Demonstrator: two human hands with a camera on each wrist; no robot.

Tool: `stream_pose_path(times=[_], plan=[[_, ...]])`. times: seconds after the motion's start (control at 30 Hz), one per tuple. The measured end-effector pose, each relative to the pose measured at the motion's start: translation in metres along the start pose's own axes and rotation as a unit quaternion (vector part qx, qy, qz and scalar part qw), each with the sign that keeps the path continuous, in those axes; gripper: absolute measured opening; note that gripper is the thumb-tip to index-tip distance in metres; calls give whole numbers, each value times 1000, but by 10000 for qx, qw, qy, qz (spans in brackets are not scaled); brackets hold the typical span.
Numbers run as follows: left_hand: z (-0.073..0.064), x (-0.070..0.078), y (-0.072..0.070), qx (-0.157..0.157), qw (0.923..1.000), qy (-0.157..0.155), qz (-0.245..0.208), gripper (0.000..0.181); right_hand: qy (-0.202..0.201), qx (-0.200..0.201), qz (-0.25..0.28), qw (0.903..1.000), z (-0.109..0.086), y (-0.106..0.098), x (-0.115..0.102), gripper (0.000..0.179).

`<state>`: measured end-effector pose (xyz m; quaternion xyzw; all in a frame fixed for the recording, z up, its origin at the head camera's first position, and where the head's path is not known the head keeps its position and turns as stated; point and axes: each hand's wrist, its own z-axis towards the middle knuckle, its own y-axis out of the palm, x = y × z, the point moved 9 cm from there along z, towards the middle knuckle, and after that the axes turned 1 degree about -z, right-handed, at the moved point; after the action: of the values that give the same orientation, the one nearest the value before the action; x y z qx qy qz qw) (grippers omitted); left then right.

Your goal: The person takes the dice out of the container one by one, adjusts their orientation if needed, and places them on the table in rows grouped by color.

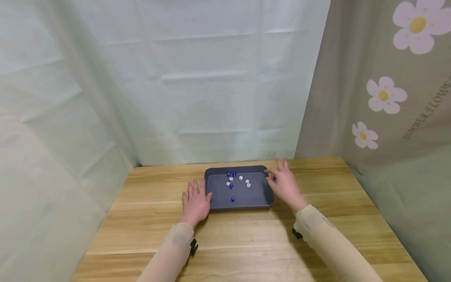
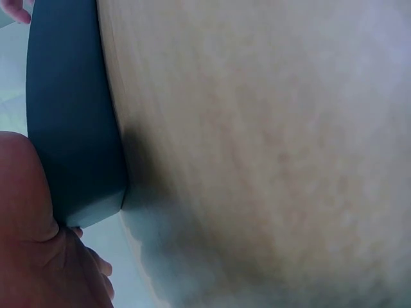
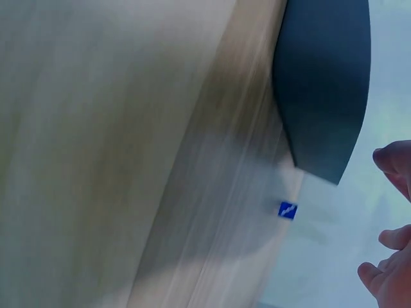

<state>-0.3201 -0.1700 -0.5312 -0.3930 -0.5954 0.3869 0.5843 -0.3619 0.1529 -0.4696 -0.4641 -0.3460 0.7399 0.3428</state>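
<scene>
A dark grey tray [image 1: 218,200] lies on the wooden table with several blue and white dice in it. One blue die [image 1: 233,199] sits apart near the tray's front. My left hand [image 1: 196,204] rests at the tray's left side, fingers spread and thumb against the rim. Above the tray's right edge is my right hand [image 1: 286,187], its thumb and index finger apart with nothing visible between them. On the table beside the tray, below that hand, lies another blue die [image 3: 288,210]. In the left wrist view the thumb [image 2: 22,192] touches the tray wall [image 2: 74,115].
The wooden table [image 1: 243,243] extends around the tray. Pale cloth [image 1: 218,98] hangs behind it and on the left; a curtain with white flowers [image 1: 386,95] hangs at the right.
</scene>
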Motion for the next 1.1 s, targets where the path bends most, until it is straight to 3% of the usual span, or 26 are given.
stream_pose_path(times=[0.33, 0.7, 1.1], plan=[[1, 1, 0, 38, 10000, -4, -3, 70, -430, -55, -15, 9991, -6, 13, -29, 25], [0, 0, 1, -12, 10000, -56, 8, 71, -451, -606, 1, 9971, -10, 36, -51, 24], [0, -1, 1, 50, 10000, -38, -60, 70, -846, -1308, 96, 9877, -13, 65, -82, 26]])
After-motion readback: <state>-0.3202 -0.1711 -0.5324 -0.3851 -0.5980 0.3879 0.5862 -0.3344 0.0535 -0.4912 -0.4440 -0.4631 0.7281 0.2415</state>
